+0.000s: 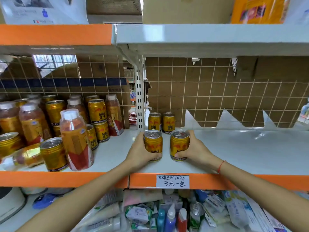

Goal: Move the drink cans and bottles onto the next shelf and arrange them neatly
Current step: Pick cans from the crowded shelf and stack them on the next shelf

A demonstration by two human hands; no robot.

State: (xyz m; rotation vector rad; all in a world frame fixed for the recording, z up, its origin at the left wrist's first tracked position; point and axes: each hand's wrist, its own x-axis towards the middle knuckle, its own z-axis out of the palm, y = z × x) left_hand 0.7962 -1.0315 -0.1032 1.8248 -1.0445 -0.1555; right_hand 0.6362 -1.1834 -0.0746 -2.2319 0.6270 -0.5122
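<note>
My left hand (139, 152) grips a gold drink can (153, 144) standing on the right shelf (242, 151) just past the upright post. My right hand (194, 149) grips a second gold can (179, 144) beside it. Two more gold cans (154, 121) (168, 122) stand in a row directly behind them near the back grid. On the left shelf (110, 153) stands a cluster of several gold cans (97, 110) and clear plastic bottles (76, 139) with white caps; one bottle (25, 158) lies on its side at the front left.
A white slotted upright post (139, 97) divides the two shelves. A wire grid backs both. A handwritten price tag (172, 181) hangs on the orange front edge. Clear jagged plastic dividers (229, 121) stand at the back right. The lower shelf holds mixed small packages and bottles (170, 216).
</note>
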